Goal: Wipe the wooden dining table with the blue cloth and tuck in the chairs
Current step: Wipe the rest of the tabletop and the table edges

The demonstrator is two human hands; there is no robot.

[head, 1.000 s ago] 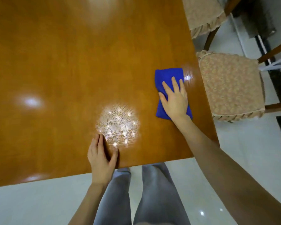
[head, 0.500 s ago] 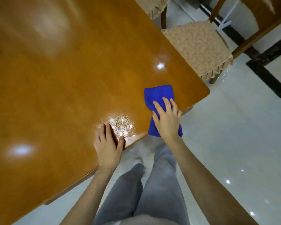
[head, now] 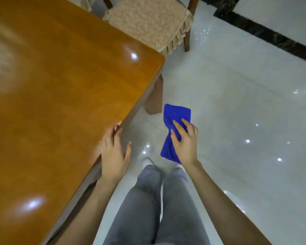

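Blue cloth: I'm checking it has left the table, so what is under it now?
Under the blue cloth, gripped by the right hand, lies only glossy white floor; the table is to its left. The floor directly beneath is hidden by the cloth.

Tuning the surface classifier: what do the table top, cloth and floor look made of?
Table top: wood, glossy varnish; grain lines, sharp light glints.
Blue cloth: soft, matte, probably microfibre; bunches in the right hand.
Floor: pale polished tile, likely; mirror-like sparkles.

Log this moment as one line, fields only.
right hand: holds blue cloth over floor, off table | left hand: at table edge | chair: not tucked
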